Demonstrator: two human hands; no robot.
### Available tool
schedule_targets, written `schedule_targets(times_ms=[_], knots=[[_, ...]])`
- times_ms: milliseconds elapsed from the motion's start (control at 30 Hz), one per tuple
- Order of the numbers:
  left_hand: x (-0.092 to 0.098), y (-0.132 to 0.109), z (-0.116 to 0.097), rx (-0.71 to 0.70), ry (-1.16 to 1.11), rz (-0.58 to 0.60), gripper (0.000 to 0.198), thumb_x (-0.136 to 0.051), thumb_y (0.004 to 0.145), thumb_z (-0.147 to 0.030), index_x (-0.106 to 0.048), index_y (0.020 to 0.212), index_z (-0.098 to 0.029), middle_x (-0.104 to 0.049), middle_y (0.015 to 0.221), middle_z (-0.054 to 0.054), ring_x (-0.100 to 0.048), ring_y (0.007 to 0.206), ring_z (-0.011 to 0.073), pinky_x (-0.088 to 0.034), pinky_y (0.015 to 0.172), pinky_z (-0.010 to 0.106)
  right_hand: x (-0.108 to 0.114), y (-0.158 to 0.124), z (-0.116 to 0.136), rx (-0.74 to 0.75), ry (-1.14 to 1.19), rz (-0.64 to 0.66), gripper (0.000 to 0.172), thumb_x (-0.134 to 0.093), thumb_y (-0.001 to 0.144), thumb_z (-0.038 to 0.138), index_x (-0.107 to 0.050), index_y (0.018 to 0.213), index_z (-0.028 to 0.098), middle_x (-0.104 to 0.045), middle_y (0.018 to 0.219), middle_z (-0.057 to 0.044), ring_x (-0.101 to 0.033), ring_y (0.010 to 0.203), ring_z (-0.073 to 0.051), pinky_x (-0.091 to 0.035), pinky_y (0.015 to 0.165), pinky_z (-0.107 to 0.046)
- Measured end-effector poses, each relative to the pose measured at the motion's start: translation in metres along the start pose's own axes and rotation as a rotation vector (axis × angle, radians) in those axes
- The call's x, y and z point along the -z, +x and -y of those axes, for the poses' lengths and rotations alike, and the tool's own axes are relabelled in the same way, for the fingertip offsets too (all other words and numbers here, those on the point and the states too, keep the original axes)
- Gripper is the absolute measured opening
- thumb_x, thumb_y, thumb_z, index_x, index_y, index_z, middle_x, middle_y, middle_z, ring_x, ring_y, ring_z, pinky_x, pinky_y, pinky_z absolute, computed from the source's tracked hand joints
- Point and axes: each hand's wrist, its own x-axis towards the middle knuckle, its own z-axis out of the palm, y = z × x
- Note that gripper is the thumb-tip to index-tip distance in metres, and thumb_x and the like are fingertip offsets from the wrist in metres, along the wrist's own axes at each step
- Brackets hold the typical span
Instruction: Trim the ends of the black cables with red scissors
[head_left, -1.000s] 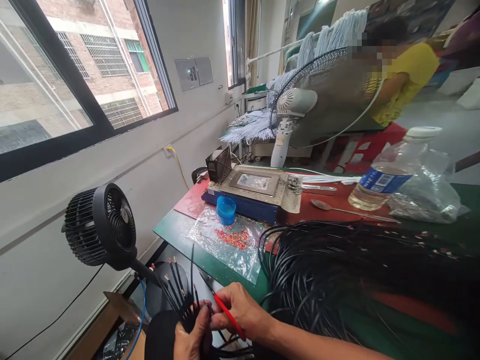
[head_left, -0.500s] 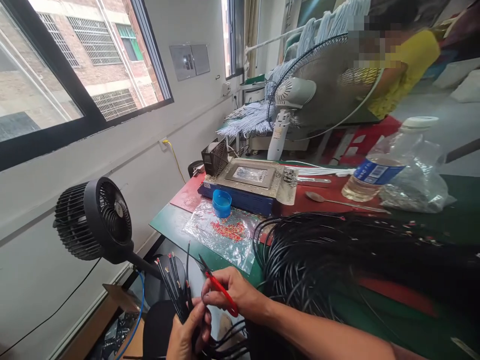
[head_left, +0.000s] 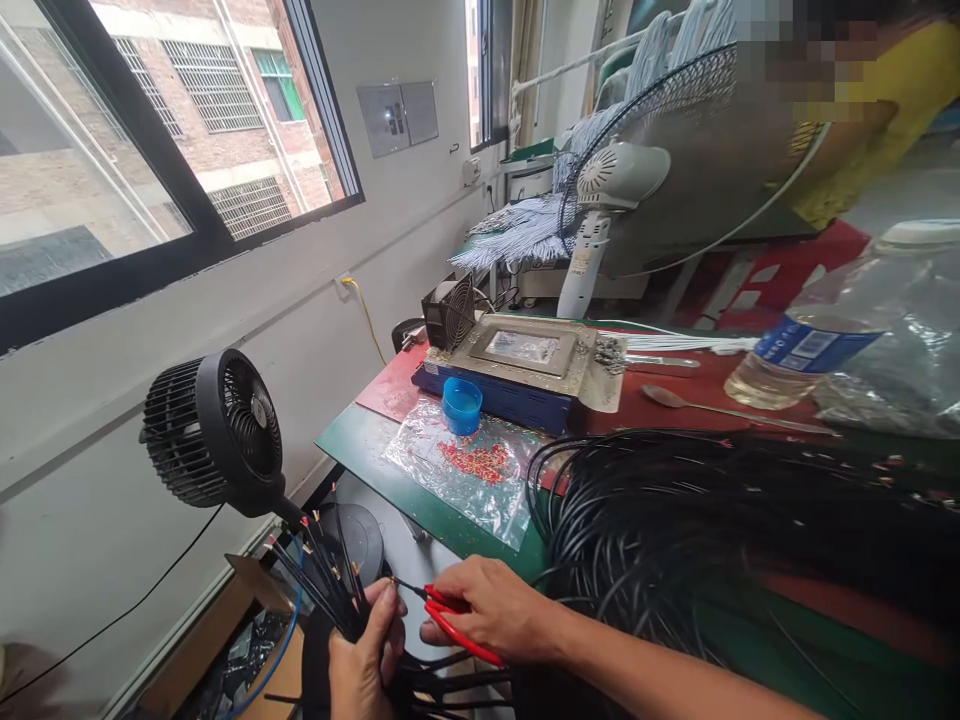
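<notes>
My left hand (head_left: pixel 369 640) is closed around a bunch of black cables (head_left: pixel 330 585), whose stripped ends with red and coppery wires fan out up and to the left. Another cable end sits pinched between its thumb and finger. My right hand (head_left: pixel 487 610) grips red-handled snips (head_left: pixel 457 625), their dark tips reaching the wire end at my left thumb. Whether the blades are closed on the wire I cannot tell. More black cables run below my hands toward the lower edge.
On the green table stand a blue solder pot (head_left: pixel 517 370), a blue cup (head_left: pixel 461 405), a plastic sheet with red scraps (head_left: pixel 472 465), a large heap of black cables (head_left: pixel 637 510), a spoon (head_left: pixel 675 398) and a bottle (head_left: pixel 795 350). A black fan (head_left: pixel 217 430) stands left. A person in yellow sits beyond.
The snips have swung from pointing upward to lying across toward the left thumb, their tips now at the wire end. My left hand's bunch tilts further left. The view has shifted slightly left.
</notes>
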Motion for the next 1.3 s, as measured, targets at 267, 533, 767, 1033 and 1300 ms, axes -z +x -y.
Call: schedule_targets(times_ms=[267, 533, 767, 1033, 1300], knots=[[0.001, 0.003, -0.001, -0.040, 0.238, 0.060, 0.035, -0.065, 0.058, -0.039, -0.059, 0.079, -0.012, -0.051, 0.049, -0.003, -0.032, 0.038, 0.0023, -0.018, 0.039, 0.020, -0.003, 0.003, -0.007, 0.037, -0.132, -0.036, 0.036, -0.055, 0.073, 0.047, -0.055, 0.054, 0.016, -0.032, 0.045, 0.005, -0.020, 0.046, -0.007, -0.017, 0.046, -0.022], [0.007, -0.005, -0.002, -0.037, 0.221, 0.172, 0.032, -0.061, 0.062, -0.040, -0.061, 0.076, -0.011, -0.052, 0.056, 0.000, -0.037, 0.043, 0.0042, -0.020, 0.045, 0.025, -0.021, 0.009, -0.023, 0.010, -0.002, -0.001, 0.049, -0.049, 0.074, 0.054, -0.037, 0.046, 0.015, -0.027, 0.045, 0.003, -0.022, 0.045, -0.007, -0.014, 0.044, -0.023], [0.012, -0.015, 0.004, 0.051, 0.178, 0.287, 0.035, -0.060, 0.065, -0.036, -0.059, 0.090, -0.011, -0.051, 0.052, -0.002, -0.036, 0.045, 0.0047, -0.020, 0.047, 0.024, -0.015, 0.007, -0.012, -0.099, 0.719, 0.100, 0.047, -0.050, 0.070, 0.060, -0.051, 0.062, 0.014, -0.041, 0.040, 0.005, -0.034, 0.035, -0.006, -0.023, 0.036, -0.018], [0.001, -0.011, 0.013, 0.074, 0.246, 0.297, 0.039, -0.063, 0.060, -0.041, -0.059, 0.082, -0.009, -0.053, 0.046, -0.002, -0.031, 0.039, 0.0032, -0.017, 0.044, 0.024, -0.008, 0.007, -0.008, -0.057, 0.908, 0.151, 0.045, -0.061, 0.064, 0.054, -0.053, 0.059, 0.011, -0.047, 0.043, 0.004, -0.038, 0.035, -0.004, -0.027, 0.035, -0.016], [-0.002, -0.010, 0.017, 0.053, 0.291, 0.195, 0.047, -0.067, 0.053, -0.046, -0.059, 0.081, -0.010, -0.053, 0.043, -0.003, -0.034, 0.038, 0.0045, -0.018, 0.044, 0.024, -0.007, 0.005, -0.009, -0.059, 0.833, 0.178, 0.043, -0.065, 0.061, 0.051, -0.050, 0.052, 0.012, -0.045, 0.041, 0.004, -0.037, 0.033, -0.004, -0.025, 0.032, -0.016]])
